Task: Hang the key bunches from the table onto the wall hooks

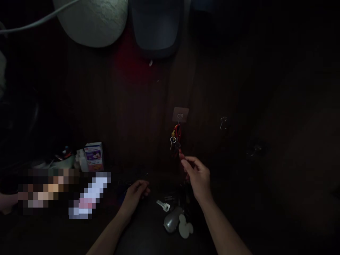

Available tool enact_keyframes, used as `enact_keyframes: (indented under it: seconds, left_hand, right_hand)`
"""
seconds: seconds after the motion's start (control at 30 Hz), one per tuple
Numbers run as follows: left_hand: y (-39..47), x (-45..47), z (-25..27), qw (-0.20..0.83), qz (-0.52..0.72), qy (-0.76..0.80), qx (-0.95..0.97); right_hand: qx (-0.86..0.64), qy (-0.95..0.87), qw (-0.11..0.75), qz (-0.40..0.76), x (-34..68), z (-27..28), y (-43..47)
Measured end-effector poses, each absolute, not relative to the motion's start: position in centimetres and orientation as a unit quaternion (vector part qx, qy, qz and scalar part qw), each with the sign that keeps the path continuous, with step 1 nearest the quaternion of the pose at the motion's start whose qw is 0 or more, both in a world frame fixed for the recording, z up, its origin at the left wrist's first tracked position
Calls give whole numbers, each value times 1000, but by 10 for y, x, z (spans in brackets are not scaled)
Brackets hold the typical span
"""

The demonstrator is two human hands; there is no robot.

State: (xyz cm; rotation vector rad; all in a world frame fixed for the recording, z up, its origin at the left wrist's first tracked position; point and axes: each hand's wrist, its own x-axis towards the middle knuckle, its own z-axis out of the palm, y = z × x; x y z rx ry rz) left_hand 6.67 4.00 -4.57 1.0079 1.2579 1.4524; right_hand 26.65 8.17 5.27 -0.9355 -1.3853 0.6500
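Observation:
A bunch of keys (173, 140) with red and yellow cords hangs from a wall hook (180, 116) on a clear square pad. My right hand (198, 176) pinches a red strap (181, 154) just below that bunch. Low on the left, my left hand (136, 194) hovers at or near the dark tabletop, its fingers curled; whatever might be inside them is hidden. Between my hands lie a silver key (163, 205), a grey rounded fob-like object (173, 220) and a pale mouse-head-shaped tag (185, 226). Deep shadow hides most details around them.
Caps (156, 32) hang along the top of the dark wall. Another hook (223, 123) is to the right. A small printed box (94, 156) stands at left, behind a blurred-out bright object (90, 194). A white cable (39, 23) crosses the upper left.

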Motion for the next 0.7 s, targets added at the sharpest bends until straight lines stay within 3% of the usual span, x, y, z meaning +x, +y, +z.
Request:
enact_keyframes:
  seconds: [0.3,0.7]
  left_hand:
    - [41,66,-44,479,586,513,405]
    - [44,65,-40,481,556,538,411]
  right_hand:
    - [-353,-633,687,57,261,106,128]
    - [-367,-629,686,-3,241,131,158]
